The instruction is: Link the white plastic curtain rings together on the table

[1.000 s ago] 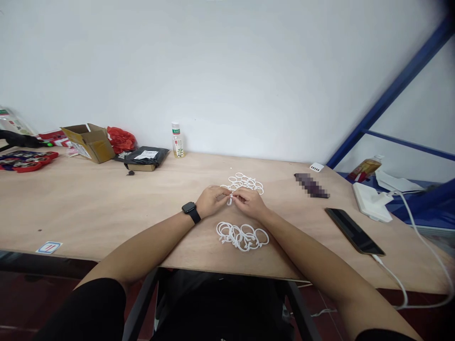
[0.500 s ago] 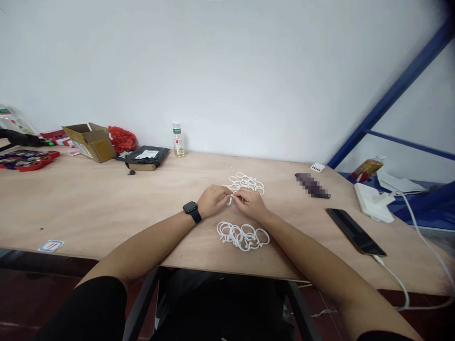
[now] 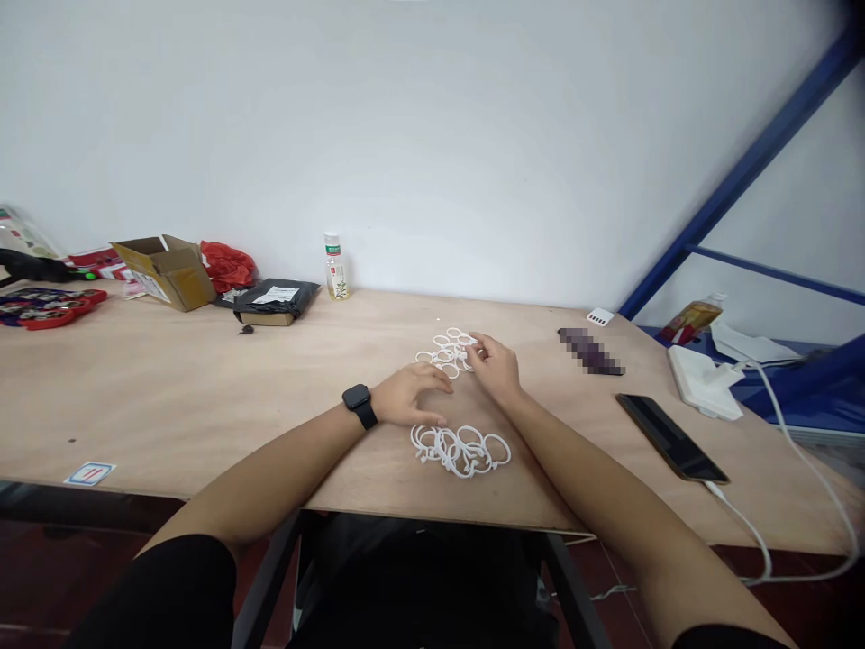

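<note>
On the tabletop lie two groups of thin white plastic rings. Small tabs stick out from rings in the nearer pile [image 3: 459,453]. At the farther group [image 3: 442,353], my right hand [image 3: 496,365] has its thumb and fingers pinched around a white ring [image 3: 466,353], partly hidden by the fingertips. My left hand [image 3: 412,394], with a black watch [image 3: 358,404] on its wrist, is open and holds nothing. Its thumb hovers just above the near pile, its other fingers by the front of the far group.
A phone [image 3: 672,439] on a white cable and a white power strip [image 3: 704,383] lie at right. Toward the back left are a bottle [image 3: 336,268], a black package [image 3: 277,300], a cardboard box [image 3: 166,273] and a red bag [image 3: 228,266].
Both hands were together on a small white piece between the two groups. They have parted: the right moved up to the far rings, while the left opened and its thumb lowered toward the near pile.
</note>
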